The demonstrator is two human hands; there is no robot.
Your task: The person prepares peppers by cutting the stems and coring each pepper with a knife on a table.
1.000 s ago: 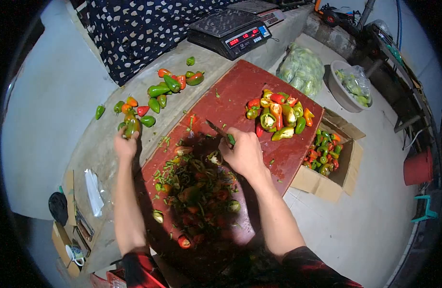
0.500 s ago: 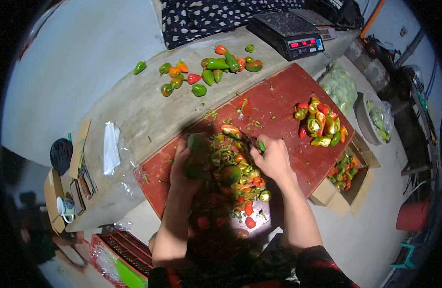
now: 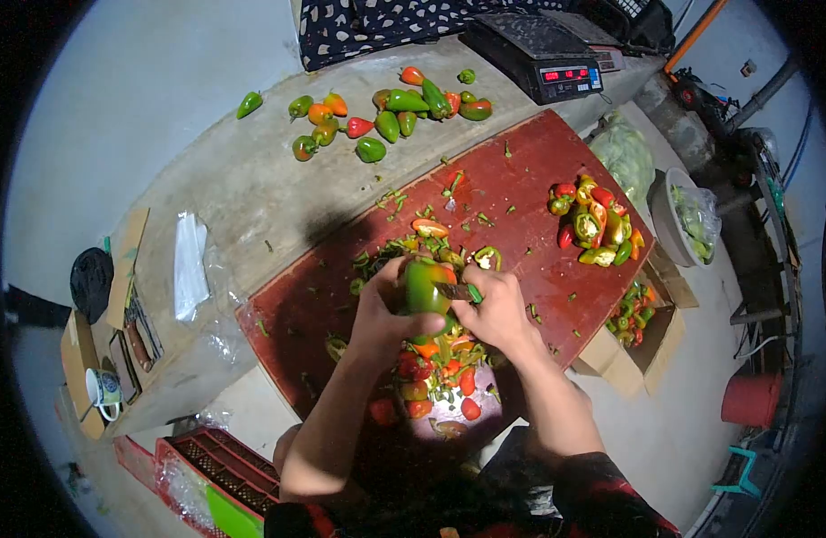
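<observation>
My left hand (image 3: pixel 383 309) is wrapped round a large green pepper (image 3: pixel 425 294) above the red table (image 3: pixel 539 269). In my right hand (image 3: pixel 496 309) is a small knife (image 3: pixel 458 291) with a green handle; its blade lies against the pepper's right side. Beneath my hands spreads a heap of cut peppers (image 3: pixel 449 359), pepper tops and stem scraps, red, orange and green. A cut pepper ring (image 3: pixel 487 258) lies just beyond my right hand. Part of the heap is hidden by my hands and in shadow.
A pile of peppers (image 3: pixel 599 224) sits at the table's right end. Whole peppers (image 3: pixel 391 117) lie on the concrete ledge (image 3: pixel 216 170), near a digital scale (image 3: pixel 547 72). A cardboard box (image 3: pixel 651 345) of peppers, a grey tub (image 3: pixel 678 224) and a red crate (image 3: pixel 220 466) stand around the table.
My left hand has moved right and brought the green pepper out of shadow to the knife. The knife now touches the pepper. The view has shifted slightly.
</observation>
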